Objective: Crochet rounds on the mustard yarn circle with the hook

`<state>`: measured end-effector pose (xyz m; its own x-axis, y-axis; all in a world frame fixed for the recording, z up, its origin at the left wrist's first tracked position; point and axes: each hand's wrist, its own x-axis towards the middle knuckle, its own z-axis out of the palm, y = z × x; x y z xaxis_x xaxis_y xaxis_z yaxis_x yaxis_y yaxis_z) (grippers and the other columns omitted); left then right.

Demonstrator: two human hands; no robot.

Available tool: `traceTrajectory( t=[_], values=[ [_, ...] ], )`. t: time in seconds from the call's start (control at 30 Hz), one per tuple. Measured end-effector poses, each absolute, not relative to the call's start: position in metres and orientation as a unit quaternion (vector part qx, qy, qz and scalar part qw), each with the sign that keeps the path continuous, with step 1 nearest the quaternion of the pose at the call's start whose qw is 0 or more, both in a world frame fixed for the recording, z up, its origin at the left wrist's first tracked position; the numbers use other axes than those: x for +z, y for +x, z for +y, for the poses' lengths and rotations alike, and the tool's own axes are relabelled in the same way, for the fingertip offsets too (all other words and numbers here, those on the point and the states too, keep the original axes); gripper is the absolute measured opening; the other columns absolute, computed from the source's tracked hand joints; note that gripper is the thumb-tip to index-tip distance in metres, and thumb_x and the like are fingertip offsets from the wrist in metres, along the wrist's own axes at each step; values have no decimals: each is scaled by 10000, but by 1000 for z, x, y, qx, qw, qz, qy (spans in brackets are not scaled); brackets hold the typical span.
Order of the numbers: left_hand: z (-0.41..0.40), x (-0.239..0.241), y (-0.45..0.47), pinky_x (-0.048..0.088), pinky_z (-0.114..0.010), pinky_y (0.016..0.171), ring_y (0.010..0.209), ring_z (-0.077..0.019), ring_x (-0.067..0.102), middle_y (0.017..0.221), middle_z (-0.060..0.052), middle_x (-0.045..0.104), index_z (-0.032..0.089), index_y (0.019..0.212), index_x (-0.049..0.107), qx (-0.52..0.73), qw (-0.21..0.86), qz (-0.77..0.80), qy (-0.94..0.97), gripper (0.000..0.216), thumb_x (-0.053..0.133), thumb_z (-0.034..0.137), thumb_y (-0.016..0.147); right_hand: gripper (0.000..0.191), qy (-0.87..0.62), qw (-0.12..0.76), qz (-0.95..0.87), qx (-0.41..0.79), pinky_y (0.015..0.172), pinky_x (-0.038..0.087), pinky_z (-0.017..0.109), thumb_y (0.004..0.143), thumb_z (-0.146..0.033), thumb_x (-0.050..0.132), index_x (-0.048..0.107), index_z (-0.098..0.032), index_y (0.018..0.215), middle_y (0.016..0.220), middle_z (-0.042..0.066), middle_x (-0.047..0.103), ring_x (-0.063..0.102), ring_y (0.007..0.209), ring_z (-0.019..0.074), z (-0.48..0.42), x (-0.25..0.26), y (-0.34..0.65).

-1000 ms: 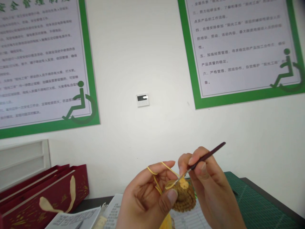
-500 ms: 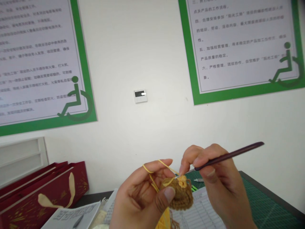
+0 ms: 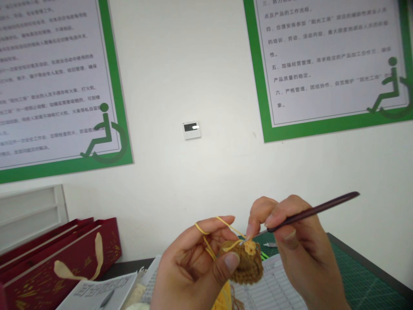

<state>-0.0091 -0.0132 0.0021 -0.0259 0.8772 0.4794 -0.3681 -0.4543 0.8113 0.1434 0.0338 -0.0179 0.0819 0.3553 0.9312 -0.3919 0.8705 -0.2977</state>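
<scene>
My left hand [image 3: 193, 271] pinches a small brown crocheted piece [image 3: 247, 266] between thumb and fingers. Yellow yarn [image 3: 206, 230] is looped over its index finger and runs down to a little yellow patch on top of the piece. My right hand [image 3: 297, 249] grips a dark crochet hook [image 3: 314, 211], its handle slanting up to the right and its metal tip at the yellow patch. Both hands are raised above the table's near edge.
Red gift bags [image 3: 61, 267] with cream handles stand at the left by a white radiator. Printed sheets [image 3: 274, 288] and a leaflet with a pen [image 3: 100, 295] lie on the dark table. A green cutting mat [image 3: 358, 280] covers the right. Posters hang on the white wall.
The hook's handle has swung down from steep to nearly level, pointing right. The view has shifted slightly, and both hands stay on the crocheted piece.
</scene>
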Motion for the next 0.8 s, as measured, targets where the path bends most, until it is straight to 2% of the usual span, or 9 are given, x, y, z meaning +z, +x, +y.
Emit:
traceTrajectory(
  t=[0.33,0.63,0.8],
  values=[
    [-13,2,-9,595,-217,686,712,-157,711,769,-41,798,252,905,885,674,461,231,529,293,989,222,634,171,25,717,-625,306,728,463,325,1059,-434,555,650,-299,1011,826,-14,715,626,782,174,37,-21,144],
    [-13,1,-9,604,-218,680,721,-165,720,764,-44,801,249,897,886,679,462,234,520,299,994,215,621,130,18,729,-654,199,714,450,384,1056,-353,572,672,-286,1006,821,19,737,628,769,208,32,-15,148],
    [-13,0,-11,600,-221,669,708,-163,715,771,-44,796,242,941,884,669,465,239,528,310,981,233,647,128,16,734,-651,191,734,439,395,1059,-357,566,667,-296,1008,815,6,740,634,755,205,31,-13,145]
  ],
)
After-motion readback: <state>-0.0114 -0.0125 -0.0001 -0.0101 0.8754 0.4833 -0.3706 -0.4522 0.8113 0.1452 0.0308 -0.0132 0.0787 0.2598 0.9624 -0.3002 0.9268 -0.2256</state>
